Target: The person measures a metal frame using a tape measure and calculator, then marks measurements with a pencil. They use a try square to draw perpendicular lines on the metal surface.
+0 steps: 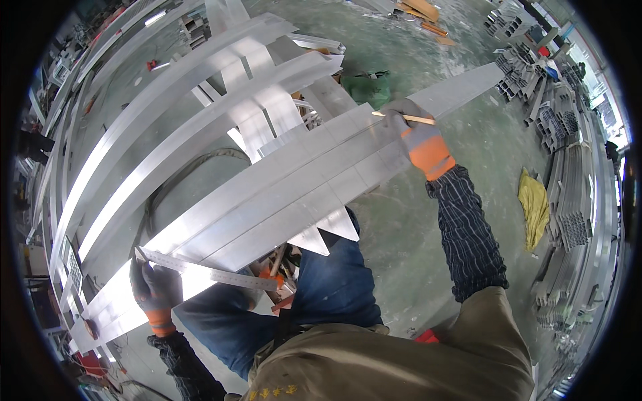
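Long silvery metal profiles (267, 200) lie side by side across in front of me, with fine cross lines on their faces. My left hand (155, 291), in a grey and orange glove, is closed at the near left end of a metal square (214, 273). The square's ruled blade reaches right across the shiny metal toward my knees. My right hand (416, 137), gloved alike, is over the right part of the profiles. A light wooden pencil (409, 118) is gripped in its fingers, pointing left.
Curved metal strips (154, 127) arch at the far left. Wide metal pieces (264, 110) cross beneath the profiles. Tools lie in a container (284, 291) between my legs. Stacked profiles (568, 194) and a yellow cloth (533, 208) are at the right; orange-brown scraps (421, 10) lie far off.
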`<state>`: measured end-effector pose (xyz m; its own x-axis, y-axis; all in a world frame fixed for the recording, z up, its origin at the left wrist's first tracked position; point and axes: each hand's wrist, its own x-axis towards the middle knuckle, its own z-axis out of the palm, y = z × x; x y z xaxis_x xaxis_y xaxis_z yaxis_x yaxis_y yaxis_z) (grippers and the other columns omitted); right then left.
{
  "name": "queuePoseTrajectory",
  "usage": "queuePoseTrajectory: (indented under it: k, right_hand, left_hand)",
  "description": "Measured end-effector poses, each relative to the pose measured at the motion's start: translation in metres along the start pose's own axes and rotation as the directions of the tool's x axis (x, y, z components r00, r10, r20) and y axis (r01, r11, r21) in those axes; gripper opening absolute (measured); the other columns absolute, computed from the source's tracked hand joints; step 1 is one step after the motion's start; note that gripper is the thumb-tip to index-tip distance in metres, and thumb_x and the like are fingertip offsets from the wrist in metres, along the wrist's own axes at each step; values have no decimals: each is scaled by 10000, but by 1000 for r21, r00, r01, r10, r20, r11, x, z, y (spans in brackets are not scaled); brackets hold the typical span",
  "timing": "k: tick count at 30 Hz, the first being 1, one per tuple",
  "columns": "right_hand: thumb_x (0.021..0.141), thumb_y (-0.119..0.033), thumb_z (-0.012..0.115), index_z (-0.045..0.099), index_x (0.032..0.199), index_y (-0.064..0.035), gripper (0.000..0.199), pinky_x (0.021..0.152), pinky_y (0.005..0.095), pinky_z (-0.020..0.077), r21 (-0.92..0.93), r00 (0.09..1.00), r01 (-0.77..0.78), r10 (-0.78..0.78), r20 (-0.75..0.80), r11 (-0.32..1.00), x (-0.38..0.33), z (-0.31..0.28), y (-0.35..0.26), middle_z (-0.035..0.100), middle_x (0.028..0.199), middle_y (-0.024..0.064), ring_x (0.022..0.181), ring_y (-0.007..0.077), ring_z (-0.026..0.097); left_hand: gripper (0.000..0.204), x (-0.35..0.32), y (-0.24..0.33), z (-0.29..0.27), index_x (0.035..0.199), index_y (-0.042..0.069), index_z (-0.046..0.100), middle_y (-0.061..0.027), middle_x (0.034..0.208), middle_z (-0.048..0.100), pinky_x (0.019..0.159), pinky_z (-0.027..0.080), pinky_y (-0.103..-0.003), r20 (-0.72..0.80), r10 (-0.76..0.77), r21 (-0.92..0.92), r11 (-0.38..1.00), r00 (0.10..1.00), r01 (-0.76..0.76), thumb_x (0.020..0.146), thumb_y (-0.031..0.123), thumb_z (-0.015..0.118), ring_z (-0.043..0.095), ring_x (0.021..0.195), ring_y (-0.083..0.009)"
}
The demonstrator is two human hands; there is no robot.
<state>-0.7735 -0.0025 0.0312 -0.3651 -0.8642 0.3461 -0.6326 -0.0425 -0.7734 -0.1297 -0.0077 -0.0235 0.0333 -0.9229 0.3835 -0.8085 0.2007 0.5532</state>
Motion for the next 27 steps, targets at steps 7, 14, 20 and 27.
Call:
queuePoseTrajectory:
  k: [7,14,20,27]
  right_hand:
    - [968,-150,608,715,1033,-64,152,706,341,537,-87,997,-5,11,73,996,9,6,15,718,871,92,766,212,681]
    - [991,-97,609,709,1029,-36,123,660,275,502,220,975,-217,199,100,951,-15,5,-38,707,858,42,752,73,607]
    - [1007,-107,595,688,1106,-20,161,683,264,516,317,970,-182,223,-99,931,-37,-11,-36,719,912,65,758,93,611]
    - [997,-59,569,683,1079,-17,146,698,276,526,276,989,-146,146,22,950,-77,-7,-27,703,905,66,769,109,624]
  left_hand:
    - [407,0,-1,5,1402,-45,578,-198,1323,674,1011,510,-367,-23,49,76,996,999,-48,1101,226,539,649,1173,-277]
    - [374,2,25,4,1370,4,618,-202,1248,688,951,533,-418,-50,165,178,972,985,-153,1080,223,531,683,1095,-368]
    - [366,1,26,7,1383,11,621,-208,1260,692,973,538,-417,-61,137,156,980,989,-126,1074,183,527,687,1125,-361]
    - [369,1,30,8,1387,19,625,-206,1253,700,969,541,-418,-62,120,156,982,991,-109,1071,181,526,696,1113,-360]
